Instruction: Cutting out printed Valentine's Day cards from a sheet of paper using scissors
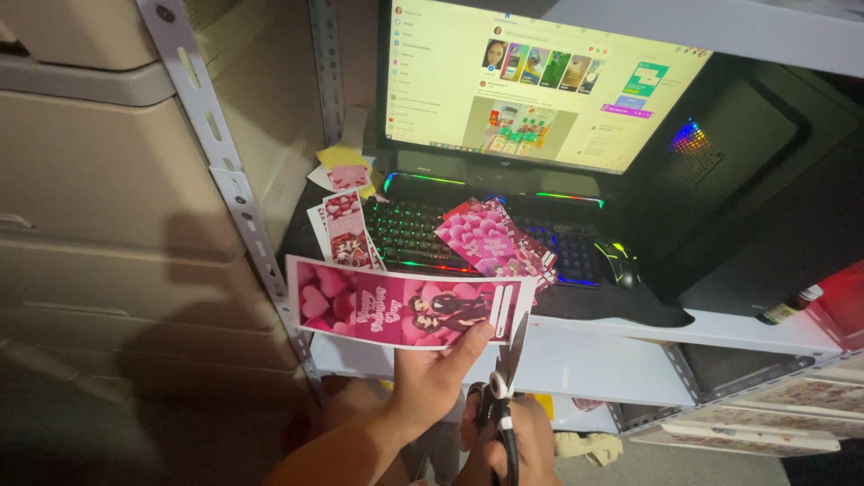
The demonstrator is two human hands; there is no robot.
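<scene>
Monitor (540, 81), lit, upper centre. Backlit keyboard (423, 229) below it, with pink cards (490, 238) fanned on top. Mouse (619, 261) right of the keyboard. Computer case (720, 171) at right. Small bottle (792, 306) far right. Beige cabinet (99, 207) fills the left.

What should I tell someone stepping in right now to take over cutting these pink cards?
Left hand holds the long pink printed strip by its lower edge, thumb on top.
Right hand holds the scissors, blades pointing up at the strip's right end.
Done: a pile of cut pink cards lies on the lit keyboard, and more pieces lie to its left.
Left: the strip in hand looks uncut; the white margin at its right end is at the blades.
</scene>
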